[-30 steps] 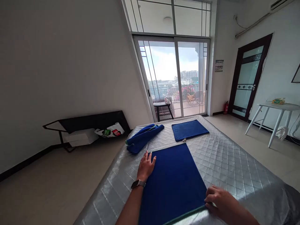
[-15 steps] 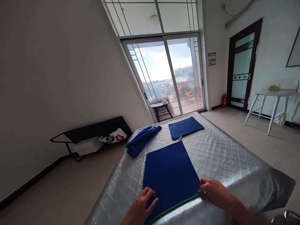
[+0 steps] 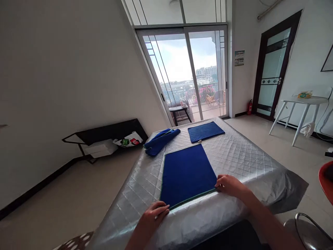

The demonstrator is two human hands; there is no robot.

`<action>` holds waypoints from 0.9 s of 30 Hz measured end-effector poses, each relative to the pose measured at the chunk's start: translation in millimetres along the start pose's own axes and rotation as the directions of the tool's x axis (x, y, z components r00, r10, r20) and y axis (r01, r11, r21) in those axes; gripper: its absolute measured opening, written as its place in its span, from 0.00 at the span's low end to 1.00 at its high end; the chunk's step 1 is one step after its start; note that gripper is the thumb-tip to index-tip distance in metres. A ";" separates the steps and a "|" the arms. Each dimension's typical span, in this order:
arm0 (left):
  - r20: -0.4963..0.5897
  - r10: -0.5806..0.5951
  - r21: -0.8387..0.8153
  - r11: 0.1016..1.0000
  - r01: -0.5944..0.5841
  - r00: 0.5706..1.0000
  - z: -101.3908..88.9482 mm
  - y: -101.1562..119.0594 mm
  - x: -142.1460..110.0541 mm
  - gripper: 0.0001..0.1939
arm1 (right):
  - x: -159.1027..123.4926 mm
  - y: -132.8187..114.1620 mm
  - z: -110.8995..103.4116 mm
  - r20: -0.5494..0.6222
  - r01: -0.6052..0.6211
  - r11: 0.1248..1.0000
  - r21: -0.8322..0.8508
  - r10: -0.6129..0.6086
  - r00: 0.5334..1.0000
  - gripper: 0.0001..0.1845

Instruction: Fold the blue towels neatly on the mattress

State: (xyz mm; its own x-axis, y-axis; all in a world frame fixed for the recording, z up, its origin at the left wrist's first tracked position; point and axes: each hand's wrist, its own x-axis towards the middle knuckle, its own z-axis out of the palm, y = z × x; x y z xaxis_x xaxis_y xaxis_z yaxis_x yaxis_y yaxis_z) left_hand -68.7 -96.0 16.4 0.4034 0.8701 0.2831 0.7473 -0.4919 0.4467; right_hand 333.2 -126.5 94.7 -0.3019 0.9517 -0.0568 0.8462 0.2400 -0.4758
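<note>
A blue cloth (image 3: 187,175) with green edging lies spread flat on the silver quilted cover (image 3: 241,156) of a table. My left hand (image 3: 153,215) is at its near left corner, fingertips and thumb closed on the edge. At the near right corner, my right hand (image 3: 227,184) pinches the border between thumb and fingers. Beyond the far edge lies a smaller blue folded cloth (image 3: 205,131), with a small pale tag on its near side. To the left of that, another blue cloth (image 3: 161,141) sits loosely bunched with green trim showing.
A low black rack (image 3: 109,137) with a white box and a printed bag stands by the left wall. At the right are a white round table (image 3: 304,100), a metal-framed stool (image 3: 304,229) and part of a red seat (image 3: 327,180). Glass sliding doors (image 3: 182,76) are at the back.
My left hand has shifted to the cloth's near left corner and its fingers have closed there. My right hand stays at the right corner. The view has tilted down slightly.
</note>
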 end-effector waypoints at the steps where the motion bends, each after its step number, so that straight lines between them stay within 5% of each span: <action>1: 0.018 -0.002 -0.005 1.000 0.002 1.000 -1.5 1.0 0.0 0.26 | 0.8 0.4 0.0 0.003 0.005 1.000 -0.004 -0.005 1.000 0.15; 9: 0.103 -0.043 0.108 0.994 0.031 0.994 3.2 3.5 2.2 0.14 | 6.7 -1.1 4.2 -0.016 0.015 0.989 -0.146 -0.018 1.000 0.18; 18: 0.191 -0.177 0.319 0.942 0.110 0.965 6.6 20.0 -1.4 0.17 | 5.3 2.2 -0.1 0.013 0.070 0.989 -0.130 -0.069 0.998 0.15; 27: 0.147 -0.154 0.153 0.979 0.132 0.977 -0.7 9.0 0.3 0.10 | 7.0 4.1 11.3 -0.169 0.081 0.987 -0.139 -0.105 0.980 0.14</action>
State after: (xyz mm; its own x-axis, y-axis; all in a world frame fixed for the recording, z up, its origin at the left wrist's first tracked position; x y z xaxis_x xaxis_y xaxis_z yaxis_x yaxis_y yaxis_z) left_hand -62.2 -100.2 21.1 0.3565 0.9306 0.0831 0.8659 -0.3625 0.3448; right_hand 329.5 -121.0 82.4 -0.3102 0.9399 0.1425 0.8715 0.3410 -0.3524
